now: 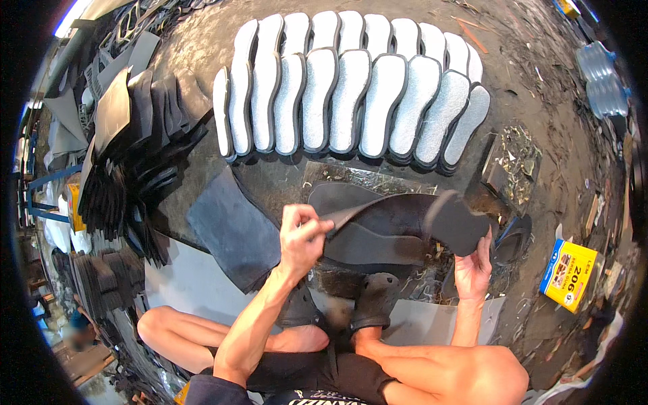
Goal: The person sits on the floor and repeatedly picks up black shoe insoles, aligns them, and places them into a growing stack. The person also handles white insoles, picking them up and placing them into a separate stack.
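Note:
Between my two hands a dark, flexible shoe sole (461, 221) is stretched and bent, its middle curving upward and its right end turned over. My left hand (300, 236) pinches its left end. At the right end, my right hand (474, 270) grips the rounded edge with thumb and fingers. Under it, dark sole-shaped pieces lie on a work board: one piece (371, 248) nearer me and another (337, 194) farther away, partly covered. Beside my left hand rests a dark rectangular sheet (233, 226).
Two rows of stacked white-topped soles (337, 101) stand beyond the board. Dark sheets (135, 135) are piled at the left, above stacked dark pieces (101, 283). A yellow tin (572, 277) and clear plastic bottles (602, 79) lie at the right. My clogs (373, 300) flank the near edge.

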`<state>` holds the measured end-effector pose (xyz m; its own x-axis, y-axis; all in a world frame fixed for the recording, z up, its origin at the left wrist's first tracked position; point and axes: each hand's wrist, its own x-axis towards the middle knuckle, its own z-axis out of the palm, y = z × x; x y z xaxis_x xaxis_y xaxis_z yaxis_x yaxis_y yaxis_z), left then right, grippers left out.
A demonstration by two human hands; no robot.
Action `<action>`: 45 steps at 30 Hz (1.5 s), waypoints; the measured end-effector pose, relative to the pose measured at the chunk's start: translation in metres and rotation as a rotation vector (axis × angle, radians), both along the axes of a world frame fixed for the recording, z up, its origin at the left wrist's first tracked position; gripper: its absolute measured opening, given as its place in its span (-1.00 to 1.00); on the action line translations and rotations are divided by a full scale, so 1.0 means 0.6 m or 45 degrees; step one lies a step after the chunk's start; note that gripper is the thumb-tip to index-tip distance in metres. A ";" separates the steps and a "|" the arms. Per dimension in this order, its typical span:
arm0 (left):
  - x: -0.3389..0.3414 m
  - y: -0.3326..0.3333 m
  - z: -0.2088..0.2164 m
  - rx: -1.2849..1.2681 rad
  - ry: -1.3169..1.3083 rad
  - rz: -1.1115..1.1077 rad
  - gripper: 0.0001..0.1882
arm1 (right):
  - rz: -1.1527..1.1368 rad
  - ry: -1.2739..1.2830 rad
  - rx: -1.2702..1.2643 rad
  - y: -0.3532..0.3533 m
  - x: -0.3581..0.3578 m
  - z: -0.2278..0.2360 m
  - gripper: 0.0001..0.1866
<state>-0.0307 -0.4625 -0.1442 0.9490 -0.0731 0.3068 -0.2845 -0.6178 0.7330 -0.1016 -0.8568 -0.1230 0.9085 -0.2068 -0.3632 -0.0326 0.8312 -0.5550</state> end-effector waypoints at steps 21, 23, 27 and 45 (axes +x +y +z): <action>-0.022 -0.031 0.010 -0.832 0.367 0.679 -0.52 | 0.184 0.203 -0.333 0.053 0.026 0.018 -0.32; -0.024 -0.032 0.019 -1.042 0.543 0.613 -0.59 | 0.286 0.243 -0.519 0.063 0.028 0.009 -0.34; -0.035 -0.050 0.043 -1.100 0.820 0.433 -0.53 | 0.364 0.301 -0.878 0.126 0.043 0.006 -0.42; -0.007 -0.032 0.000 -0.834 0.739 0.624 -0.56 | 0.243 0.369 -1.477 0.154 0.069 -0.017 -0.47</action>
